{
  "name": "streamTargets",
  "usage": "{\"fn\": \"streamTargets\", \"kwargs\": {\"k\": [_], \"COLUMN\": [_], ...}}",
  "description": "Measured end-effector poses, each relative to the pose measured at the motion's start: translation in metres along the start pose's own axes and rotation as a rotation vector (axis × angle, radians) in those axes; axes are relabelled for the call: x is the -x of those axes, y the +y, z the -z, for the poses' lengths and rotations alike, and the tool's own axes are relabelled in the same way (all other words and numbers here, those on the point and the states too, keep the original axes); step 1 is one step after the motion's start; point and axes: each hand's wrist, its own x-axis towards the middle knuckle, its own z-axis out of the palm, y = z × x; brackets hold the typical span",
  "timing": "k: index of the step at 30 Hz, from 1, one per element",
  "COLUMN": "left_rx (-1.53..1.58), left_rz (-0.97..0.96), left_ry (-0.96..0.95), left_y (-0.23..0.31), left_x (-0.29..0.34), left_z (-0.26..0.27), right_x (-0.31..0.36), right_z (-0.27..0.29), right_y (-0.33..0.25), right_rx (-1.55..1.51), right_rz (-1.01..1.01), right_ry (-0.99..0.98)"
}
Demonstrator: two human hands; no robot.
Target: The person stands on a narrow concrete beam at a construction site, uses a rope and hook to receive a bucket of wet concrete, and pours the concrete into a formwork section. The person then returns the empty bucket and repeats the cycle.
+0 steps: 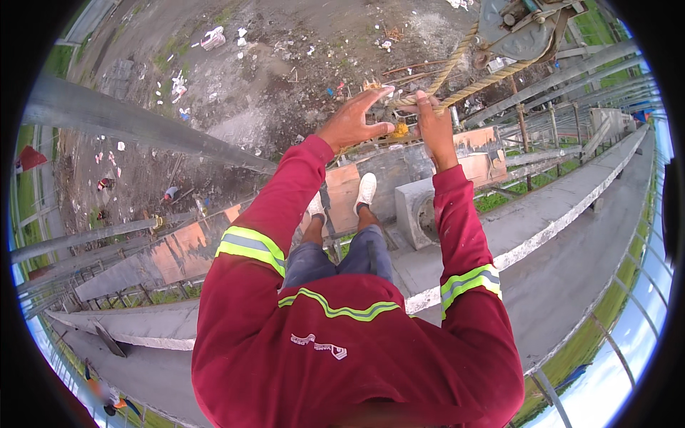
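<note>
A thick tan rope (454, 65) comes down in two strands from a grey metal pulley block (519, 30) at the upper right. Its strands meet at my right hand (435, 128), whose thumb and fingers are closed on them. Just left of that, my left hand (354, 118) is held with thumb and fingers apart, close to the rope but with nothing visible in its grasp. Between the two hands hangs a frayed yellow tuft (401, 129); whether it belongs to the rope I cannot tell.
I stand high on worn plywood boards (342, 187) beside a concrete beam (564, 221). A square concrete piece with a round hole (417, 211) sits by my feet. A thick steel pipe (157, 128) crosses at left. Littered ground and people lie far below; another person (107, 392) is at lower left.
</note>
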Motion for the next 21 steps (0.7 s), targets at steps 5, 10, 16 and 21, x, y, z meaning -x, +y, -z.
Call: {"fn": "streamTargets", "kwargs": {"k": [5, 10, 16, 21], "left_rx": [0.190, 0.483, 0.457, 0.527], "left_rz": [0.155, 0.497, 0.483, 0.469], "left_ry": [-0.353, 0.136, 0.041, 0.147], "left_y": [0.045, 0.030, 0.045, 0.054], "left_x": [-0.057, -0.037, -0.023, -0.023], "left_z": [-0.001, 0.005, 0.002, 0.021], "right_x": [0.020, 0.014, -0.040, -0.073], "right_z": [0.012, 0.080, 0.147, 0.138], "right_y": [0.005, 0.011, 0.049, 0.065], "right_rx": [0.180, 0.020, 0.041, 0.384], "right_rz": [0.149, 0.186, 0.218, 0.310], "right_ry": [-0.008, 0.302, 0.129, 0.154]}}
